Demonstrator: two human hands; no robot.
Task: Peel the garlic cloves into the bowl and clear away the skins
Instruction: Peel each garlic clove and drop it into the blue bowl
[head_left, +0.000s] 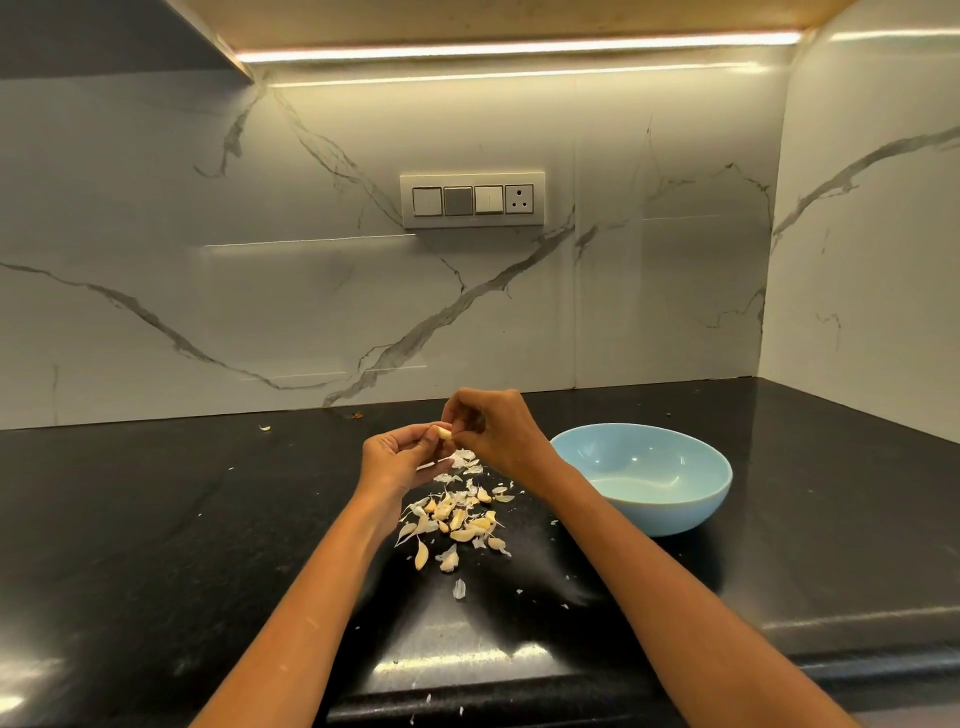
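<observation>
- Head view: both hands meet above the middle of the black table (156, 519), holding one garlic clove (444, 431) between them, clear of the surface.
- The left hand (397, 460) cradles the clove, thumb and fingertips curled round its near end; its lower fingers lie looser beneath.
- The right hand (491, 428) is bent over the clove's far end, its fingers pinched tight, apparently nipping at the skin, though the tips are too small to tell whether a strip has come loose.
- The step in hand, as I judge it, is the peeling of this one clove, early in the job: the blue bowl (675, 512) looks bare inside.
- The bowl sits to the right of the hands, toward the table's right edge, apart from the garlic.
- A heap of cloves (457, 517) lies just below the hands, between the forearms, mixed with papery skins (465, 460).
- Stray flakes (459, 588) trail toward the table's front edge, and one lies near the back wall on the left.
- The next move calls for stripping the skin free, letting it fall on the heap, then carrying the bare clove rightward over the bowl's rim and dropping it in.
- Clearing the skins is not yet begun.
</observation>
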